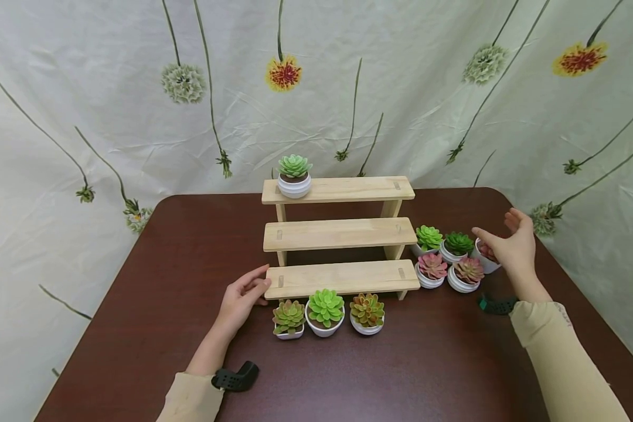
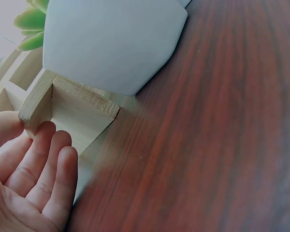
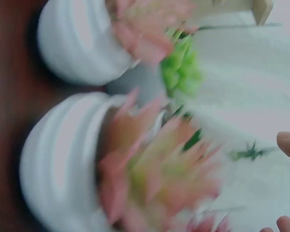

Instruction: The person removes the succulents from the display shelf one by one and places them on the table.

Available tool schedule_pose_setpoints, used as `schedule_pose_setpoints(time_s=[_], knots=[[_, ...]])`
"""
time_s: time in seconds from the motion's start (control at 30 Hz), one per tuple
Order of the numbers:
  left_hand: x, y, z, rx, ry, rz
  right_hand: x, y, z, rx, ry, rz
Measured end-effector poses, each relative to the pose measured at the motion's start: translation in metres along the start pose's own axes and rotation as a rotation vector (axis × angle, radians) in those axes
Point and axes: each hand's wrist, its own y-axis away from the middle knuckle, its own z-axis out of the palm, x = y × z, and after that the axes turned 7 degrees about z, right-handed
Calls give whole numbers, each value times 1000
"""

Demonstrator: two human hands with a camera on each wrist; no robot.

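A three-tier wooden shelf stand stands mid-table. My left hand holds the left end of its lowest board; in the left wrist view the thumb and fingertips meet around the board's corner. One pale green potted succulent sits at the left of the top board. My right hand is raised over the cluster at the right, thumb and fingers spread apart with nothing between them. Nearest to it is a white pot with a reddish succulent, partly behind the thumb. A pink-green succulent looms blurred in the right wrist view.
Right of the stand are a bright green succulent, a dark green one and pink ones. Three more potted succulents line the stand's front. A flowered cloth hangs behind the dark red-brown table.
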Motion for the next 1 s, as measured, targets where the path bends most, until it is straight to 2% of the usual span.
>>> schedule_pose_setpoints(time_s=[0.07,0.27,0.33,0.5,0.73,1.0], knots=[[-4,-1,-1,-1,8,10,-13,3,2,-24,11,-22],[-29,-7,-4,6,42,6,-43,7,13,-92,23,-72],[-32,-7,-4,6,36,11,-50,7,19,-108,30,-95],[-33,-7,-3,10,34,31,-71,9,34,-131,49,-154],[-33,-7,-3,6,50,28,-101,12,54,-161,61,-238],[-33,-6,-4,7,44,35,-127,16,81,-212,-1,-323]])
